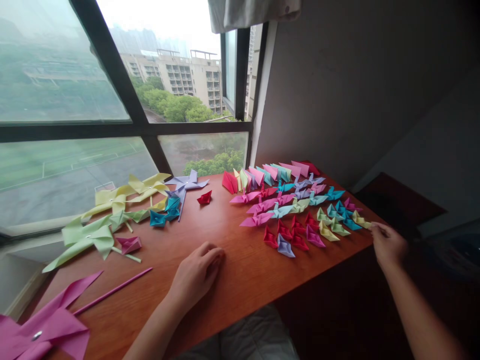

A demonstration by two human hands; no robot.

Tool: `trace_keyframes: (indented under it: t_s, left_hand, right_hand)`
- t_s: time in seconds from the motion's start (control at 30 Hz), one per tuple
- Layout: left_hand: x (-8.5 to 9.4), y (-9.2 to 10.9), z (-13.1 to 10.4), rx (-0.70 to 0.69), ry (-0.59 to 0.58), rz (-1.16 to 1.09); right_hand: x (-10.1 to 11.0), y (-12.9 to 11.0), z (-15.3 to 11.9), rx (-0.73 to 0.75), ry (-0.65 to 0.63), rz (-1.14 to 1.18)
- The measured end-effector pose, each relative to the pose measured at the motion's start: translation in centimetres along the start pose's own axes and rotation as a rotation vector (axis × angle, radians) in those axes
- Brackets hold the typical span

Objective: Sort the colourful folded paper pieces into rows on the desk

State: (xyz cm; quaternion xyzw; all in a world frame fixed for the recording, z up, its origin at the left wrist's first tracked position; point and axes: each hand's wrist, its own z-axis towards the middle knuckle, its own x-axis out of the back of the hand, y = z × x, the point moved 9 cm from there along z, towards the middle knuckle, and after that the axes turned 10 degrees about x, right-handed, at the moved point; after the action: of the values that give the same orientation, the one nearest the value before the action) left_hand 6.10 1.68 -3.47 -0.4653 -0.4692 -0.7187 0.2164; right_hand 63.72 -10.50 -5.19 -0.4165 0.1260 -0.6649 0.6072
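Observation:
My right hand (388, 244) is at the table's right edge, its thumb and fingertips pinched on the near end of a yellow paper boat (360, 220). That boat sits at the right end of rows of folded paper boats in red, purple, yellow, green and blue. A lilac boat (285, 246) lies at the front of these rows. My left hand (198, 272) rests on the wooden table (240, 270) with its fingers curled in, and nothing shows in it. Behind the boats stand rows of paper cranes (272, 204) in pink, blue and green.
Folded paper pieces (270, 172) stand in a row at the back. Yellow pinwheels (111, 200), a green pinwheel (88, 237) and a large pink pinwheel (37, 330) lie leftward. A lone red boat (204, 197) sits mid-table. The window (146, 131) borders the table's far side.

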Motion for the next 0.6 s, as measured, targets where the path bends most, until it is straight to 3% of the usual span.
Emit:
trace_keyframes:
  t_s: [0.2, 0.6]
  left_hand:
    - [0.0, 0.0, 0.0, 0.005, -0.005, 0.005]
    - [-0.2, -0.2, 0.0, 0.005, -0.012, 0.011]
  right_hand:
    - [-0.6, 1.3, -0.2, -0.170, -0.111, -0.040]
    - [-0.7, 0.2, -0.3, -0.174, -0.121, -0.070]
